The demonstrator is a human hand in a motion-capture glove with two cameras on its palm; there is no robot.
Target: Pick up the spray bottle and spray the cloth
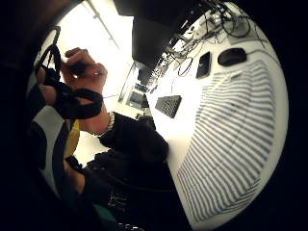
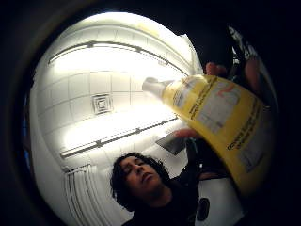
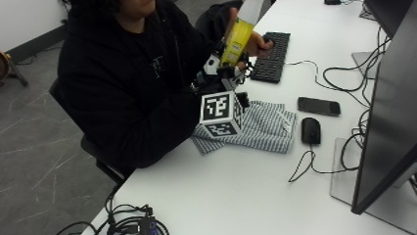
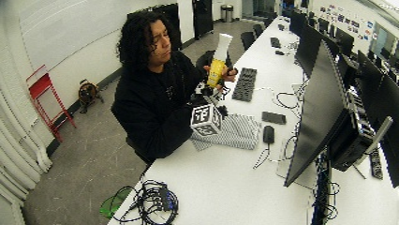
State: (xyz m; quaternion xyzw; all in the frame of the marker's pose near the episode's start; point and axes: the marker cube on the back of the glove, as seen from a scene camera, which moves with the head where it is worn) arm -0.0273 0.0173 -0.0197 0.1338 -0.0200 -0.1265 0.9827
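A yellow spray bottle (image 3: 236,36) with a white top is held upright above the table's near edge, in front of the person's chest. My gloved right hand (image 3: 220,74) grips its lower end from below. The bare left hand (image 3: 253,43) wraps around the bottle higher up. Close to my palm, the thumb side view shows the bottle's yellow label (image 2: 221,117). The striped cloth (image 3: 261,128) lies flat on the white table just below and to the right of my hand, and it also shows in the little finger side view as the striped cloth (image 1: 236,139).
A black keyboard (image 3: 270,56) lies beyond the bottle. A phone (image 3: 318,105) and a mouse (image 3: 311,130) sit right of the cloth, with cables running to a monitor (image 3: 391,122) at the right. A cable bundle (image 3: 133,224) lies at the table's near corner.
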